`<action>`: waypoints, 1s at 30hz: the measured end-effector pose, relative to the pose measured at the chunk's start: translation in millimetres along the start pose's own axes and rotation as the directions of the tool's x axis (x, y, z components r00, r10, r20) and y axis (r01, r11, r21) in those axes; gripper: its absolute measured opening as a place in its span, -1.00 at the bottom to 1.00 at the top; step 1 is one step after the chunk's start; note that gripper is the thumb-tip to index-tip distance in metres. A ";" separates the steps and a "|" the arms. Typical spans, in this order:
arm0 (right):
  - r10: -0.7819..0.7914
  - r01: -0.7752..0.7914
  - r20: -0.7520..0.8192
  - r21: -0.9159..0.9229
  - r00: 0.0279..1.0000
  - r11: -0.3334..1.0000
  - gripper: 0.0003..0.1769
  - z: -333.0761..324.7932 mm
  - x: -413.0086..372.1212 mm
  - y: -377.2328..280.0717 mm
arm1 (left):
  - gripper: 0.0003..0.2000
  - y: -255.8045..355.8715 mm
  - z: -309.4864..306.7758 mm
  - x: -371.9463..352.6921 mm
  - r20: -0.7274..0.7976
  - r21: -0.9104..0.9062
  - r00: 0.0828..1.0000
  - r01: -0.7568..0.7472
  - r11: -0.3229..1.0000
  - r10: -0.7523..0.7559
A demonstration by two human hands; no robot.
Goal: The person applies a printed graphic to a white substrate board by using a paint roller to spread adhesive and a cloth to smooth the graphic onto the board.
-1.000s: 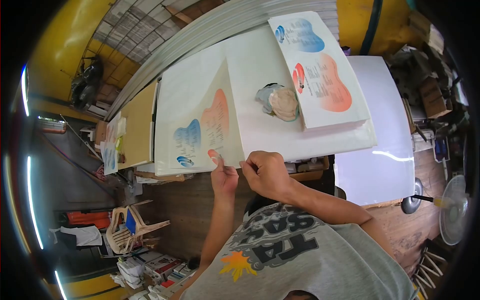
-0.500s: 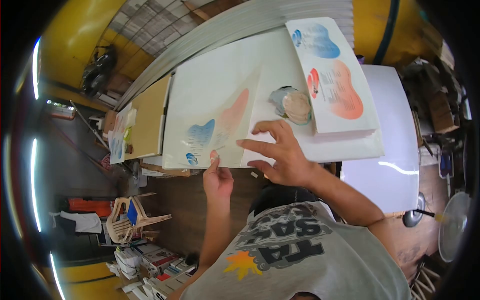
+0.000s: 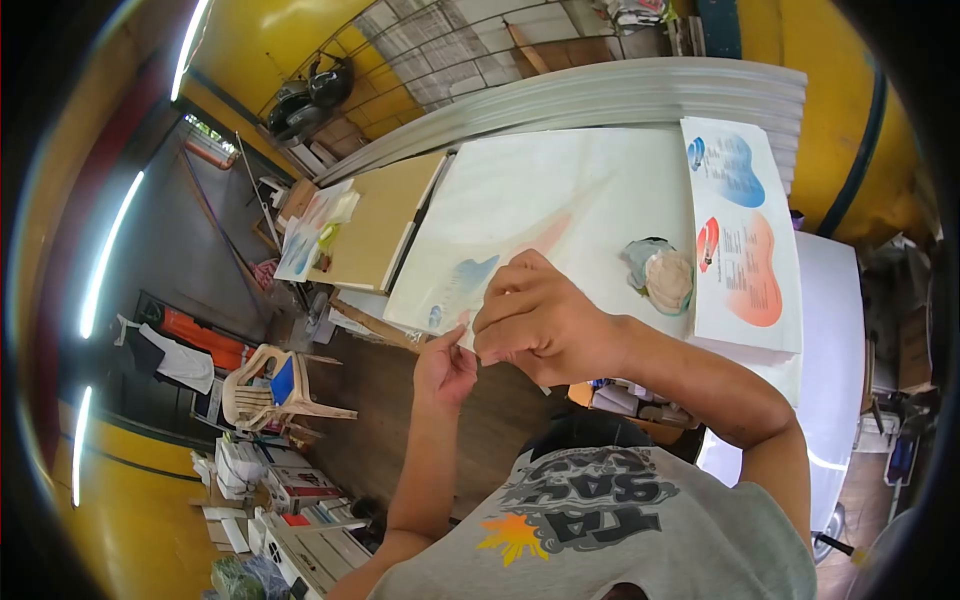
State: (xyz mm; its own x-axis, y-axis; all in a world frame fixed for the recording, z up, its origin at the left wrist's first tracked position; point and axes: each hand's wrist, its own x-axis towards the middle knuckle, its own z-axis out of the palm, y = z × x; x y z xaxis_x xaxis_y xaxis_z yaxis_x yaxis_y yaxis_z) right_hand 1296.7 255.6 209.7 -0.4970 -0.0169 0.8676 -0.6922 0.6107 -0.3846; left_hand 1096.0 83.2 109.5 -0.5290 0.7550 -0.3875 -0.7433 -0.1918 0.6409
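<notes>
A thin printed sheet (image 3: 478, 268) with a faded blue shape and a reddish shape lies on the white work surface (image 3: 540, 170). My left hand (image 3: 445, 370) pinches at the sheet's near edge, thumb uppermost. Close beside it, my right hand (image 3: 545, 315) has its fingers curled together in a pinch over the same edge. Whatever sits between the right fingertips is hidden; a small white bit shows between the two hands. To the right rests a round beige pad (image 3: 668, 278) on grey-blue plastic. Beyond it stands a stack of printed sheets (image 3: 752, 285) with blue and red shapes.
A tan board (image 3: 385, 215) lies left of the work surface, with more printed papers (image 3: 305, 240) at its far end. Corrugated sheeting (image 3: 560, 95) runs along the back. On the floor side are a plastic chair (image 3: 255, 395) and boxes (image 3: 300, 485).
My right hand has moved from spread fingers above the sheet to a closed pinch beside my left hand. The view has shifted, so the work surface appears lower and farther right.
</notes>
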 end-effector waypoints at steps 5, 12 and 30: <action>-0.093 0.101 0.129 -0.059 0.987 0.993 -0.75 11.4 4.0 -6.9 | -0.66 5.1 8.3 -14.9 0.002 0.072 0.999 -0.032 0.997 0.032; -0.026 0.035 0.062 -0.146 0.998 0.989 -0.77 10.8 12.2 -13.1 | -0.59 13.6 29.3 -35.4 -0.084 0.158 0.996 -0.018 0.987 0.031; 0.864 -0.801 -0.235 -0.536 0.445 0.267 -0.13 -156.4 -55.3 55.4 | -0.29 19.4 16.2 -9.1 0.430 0.309 0.897 -0.247 0.918 0.096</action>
State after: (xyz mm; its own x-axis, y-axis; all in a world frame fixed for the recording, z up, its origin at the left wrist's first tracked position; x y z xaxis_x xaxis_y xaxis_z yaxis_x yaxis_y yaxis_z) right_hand 1367.6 414.2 189.6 -0.6961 0.7064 0.1284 0.4937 0.6008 -0.6287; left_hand 1093.0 82.8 136.2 -0.3699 0.9291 -0.0010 -0.4254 -0.1684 0.8892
